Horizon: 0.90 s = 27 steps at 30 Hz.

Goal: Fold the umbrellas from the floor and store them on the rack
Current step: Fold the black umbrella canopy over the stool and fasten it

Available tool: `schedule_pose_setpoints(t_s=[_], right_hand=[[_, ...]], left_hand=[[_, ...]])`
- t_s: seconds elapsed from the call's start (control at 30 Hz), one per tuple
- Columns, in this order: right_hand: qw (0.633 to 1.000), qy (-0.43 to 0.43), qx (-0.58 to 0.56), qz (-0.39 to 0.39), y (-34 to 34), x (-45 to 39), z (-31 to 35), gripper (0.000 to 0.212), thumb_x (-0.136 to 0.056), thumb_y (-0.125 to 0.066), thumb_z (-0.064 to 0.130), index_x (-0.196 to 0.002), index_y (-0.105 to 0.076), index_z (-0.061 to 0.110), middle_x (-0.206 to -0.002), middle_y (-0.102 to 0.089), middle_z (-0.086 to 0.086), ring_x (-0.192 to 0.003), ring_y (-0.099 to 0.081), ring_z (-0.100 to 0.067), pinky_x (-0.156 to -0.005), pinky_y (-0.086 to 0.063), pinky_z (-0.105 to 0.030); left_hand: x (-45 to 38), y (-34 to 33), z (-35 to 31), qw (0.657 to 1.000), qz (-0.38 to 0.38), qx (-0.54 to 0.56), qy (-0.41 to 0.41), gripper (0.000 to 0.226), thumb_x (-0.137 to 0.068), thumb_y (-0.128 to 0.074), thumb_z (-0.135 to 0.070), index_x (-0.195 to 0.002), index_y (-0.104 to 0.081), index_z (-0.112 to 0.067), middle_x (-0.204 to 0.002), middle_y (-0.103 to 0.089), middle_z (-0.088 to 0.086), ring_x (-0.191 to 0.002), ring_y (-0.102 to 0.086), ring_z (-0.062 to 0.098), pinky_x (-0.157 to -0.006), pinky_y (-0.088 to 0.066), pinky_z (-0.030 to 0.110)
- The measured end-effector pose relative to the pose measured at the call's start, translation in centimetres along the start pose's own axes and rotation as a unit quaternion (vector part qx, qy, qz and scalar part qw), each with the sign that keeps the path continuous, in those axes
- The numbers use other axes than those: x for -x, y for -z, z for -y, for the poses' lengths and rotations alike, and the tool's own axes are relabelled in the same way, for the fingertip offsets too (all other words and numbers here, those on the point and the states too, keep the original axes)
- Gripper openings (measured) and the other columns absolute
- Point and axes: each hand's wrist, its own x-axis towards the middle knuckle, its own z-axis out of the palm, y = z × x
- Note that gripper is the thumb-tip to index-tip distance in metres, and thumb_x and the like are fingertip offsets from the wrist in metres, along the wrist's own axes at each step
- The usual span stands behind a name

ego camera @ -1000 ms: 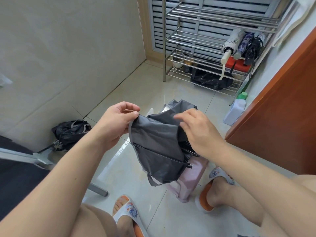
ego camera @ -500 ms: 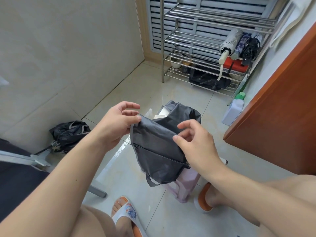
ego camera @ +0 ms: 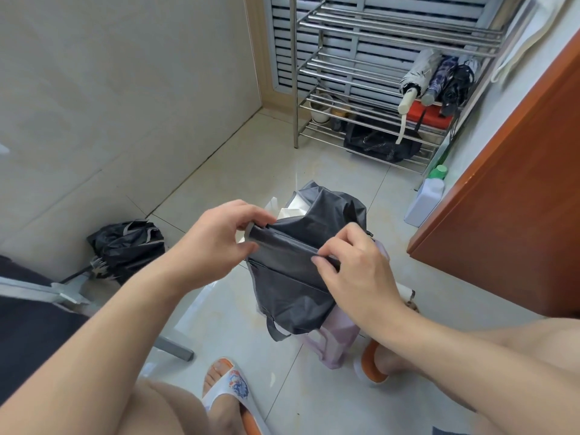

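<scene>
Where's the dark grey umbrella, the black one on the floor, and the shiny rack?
Dark grey fabric umbrella (ego camera: 292, 287): head view, canopy.
Black crumpled umbrella (ego camera: 127, 243): head view, canopy.
Shiny metal rack (ego camera: 361, 89): head view, shelf bars.

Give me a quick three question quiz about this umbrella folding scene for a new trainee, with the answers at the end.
1. True or false: both hands pinch the grey umbrella.
2. How many folded umbrellas lie on the rack?
3. Where is the black umbrella? A) on the rack B) on the floor by the wall C) in the left hand

Key: 1 true, the right hand too. 2 three. 3 B.
</scene>
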Motion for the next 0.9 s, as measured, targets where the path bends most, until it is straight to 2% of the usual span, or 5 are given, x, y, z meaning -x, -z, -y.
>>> schedule_pose_setpoints(t_s=[0.23, 0.47, 0.63, 0.8, 0.9], right_hand=[[0.995, 0.098, -0.004, 0.03, 1.4, -0.3, -1.1, 0.024, -0.094, -0.067, 0.032, -0.079, -0.075, 0.017, -0.09, -0.061, 0.008, -0.083, -0.056, -0.015, -0.073, -0.049, -0.036], [0.935, -0.305, -0.082, 0.161, 2.3, -4.4, -4.7, 0.018, -0.095, -0.058, 0.028, -0.113, -0.063, 0.028, -0.093, -0.069, 0.01, -0.092, -0.065, -0.016, -0.079, -0.051, -0.035], [0.917, -0.312, -0.149, 0.202, 0.3, -5.6, -5.3, 0.066, -0.095, -0.055, 0.014, -0.152, -0.033, 0.04, -0.107, -0.067, 0.007, -0.099, -0.065, -0.018, -0.077, -0.052, -0.033], [0.916, -0.305, -0.207, 0.162, -0.9, -6.8, -4.8, 0.064, -0.091, -0.056, 0.006, -0.144, -0.049, 0.04, -0.108, -0.067, 0.007, -0.106, -0.065, -0.018, -0.095, -0.055, -0.038], [0.935, -0.286, -0.18, 0.106, -0.9, -6.7, -4.5, 0.03, -0.091, -0.06, 0.015, -0.112, -0.072, 0.033, -0.104, -0.071, 0.009, -0.105, -0.065, -0.014, -0.095, -0.052, -0.033]], left_hand=[[0.2, -0.4, 1.8, 0.993, -0.001, -0.096, -0.075, 0.016, -0.09, -0.077, -0.02, -0.091, -0.076, -0.036, -0.094, -0.062, -0.022, -0.097, -0.053, 0.009, -0.082, -0.047, 0.027], [1.6, -0.5, 2.7, 0.96, 0.264, -0.091, 0.036, 0.014, -0.084, -0.077, -0.024, -0.084, -0.073, -0.037, -0.099, -0.065, -0.017, -0.095, -0.06, 0.003, -0.088, -0.048, 0.023], [1.3, -2.5, 2.9, 0.92, 0.342, -0.172, 0.09, 0.012, -0.086, -0.075, -0.023, -0.088, -0.068, -0.032, -0.101, -0.063, -0.012, -0.095, -0.062, 0.015, -0.083, -0.054, 0.032], [1.5, -3.1, 2.7, 0.851, 0.446, -0.234, 0.149, 0.046, -0.091, -0.071, -0.043, -0.134, -0.058, -0.035, -0.131, -0.054, -0.009, -0.112, -0.054, 0.016, -0.093, -0.045, 0.03], [-0.5, -3.6, 1.9, 0.92, 0.297, -0.209, 0.147, 0.027, -0.1, -0.055, -0.032, -0.123, -0.066, -0.024, -0.126, -0.066, -0.002, -0.112, -0.062, 0.023, -0.091, -0.05, 0.033]])
